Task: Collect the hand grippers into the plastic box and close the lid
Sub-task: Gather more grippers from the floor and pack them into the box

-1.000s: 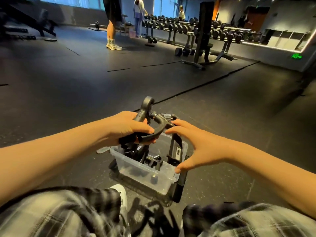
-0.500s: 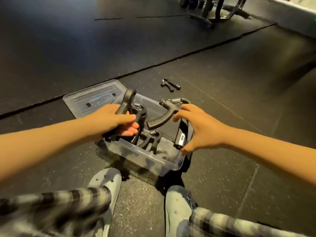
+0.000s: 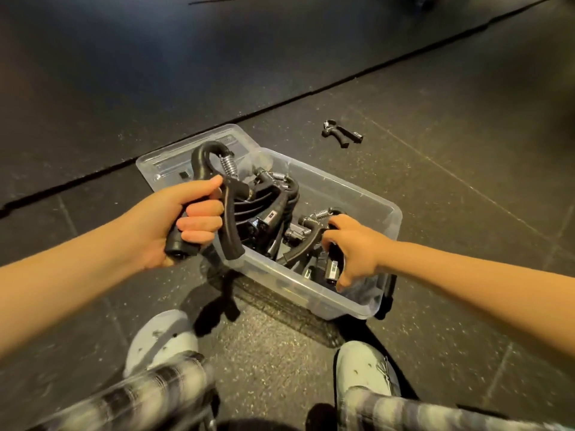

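A clear plastic box (image 3: 367, 200) stands on the dark floor in front of my feet, with several black hand grippers (image 3: 273, 200) piled inside. My left hand (image 3: 174, 222) grips one handle of a black hand gripper (image 3: 227, 225), held upright over the box's near left corner. My right hand (image 3: 354, 247) reaches into the box's right side and holds another hand gripper (image 3: 308, 237) there by its handle. The clear lid (image 3: 174, 160) lies flat on the floor behind the box. One more hand gripper (image 3: 342, 136) lies on the floor beyond the box.
My two light shoes (image 3: 165, 340) (image 3: 364, 365) stand just before the box, with plaid trouser legs at the bottom edge. A dark seam (image 3: 311, 91) runs diagonally across the rubber floor behind the box.
The camera has tilted down from the gym room to the floor. My left hand lifted its gripper higher over the box's left corner. My right hand lowered its gripper into the box.
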